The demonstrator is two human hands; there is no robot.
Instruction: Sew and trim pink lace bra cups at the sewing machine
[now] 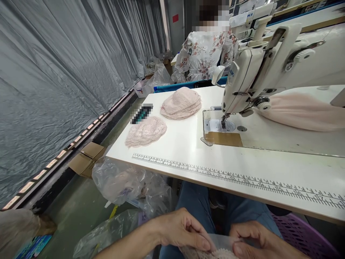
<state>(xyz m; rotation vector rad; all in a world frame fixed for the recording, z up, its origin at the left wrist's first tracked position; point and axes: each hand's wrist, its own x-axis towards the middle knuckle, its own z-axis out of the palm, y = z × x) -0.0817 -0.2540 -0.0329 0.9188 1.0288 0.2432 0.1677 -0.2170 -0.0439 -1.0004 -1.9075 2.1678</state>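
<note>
Two hands meet low in the lap, below the table (188, 151) edge. Largest on that table is the sewing machine (258, 68), its needle bare, nothing under the foot, with a pink cloth (304, 111) heaped behind it. Next comes a stack (181, 103) of pink lace pieces, then one lace piece (145, 131) lying apart, nearer the ruler (237, 178) printed along the front edge. Down at the lap, the left hand (180, 230) and right hand (256, 239) both pinch, fingers closed, a clear bag (222, 242) with lace (215, 254) showing at the bottom edge. By the look of it, sewing has not begun on this lace. A person in a flowered blouse (206, 54) sits beyond.
</note>
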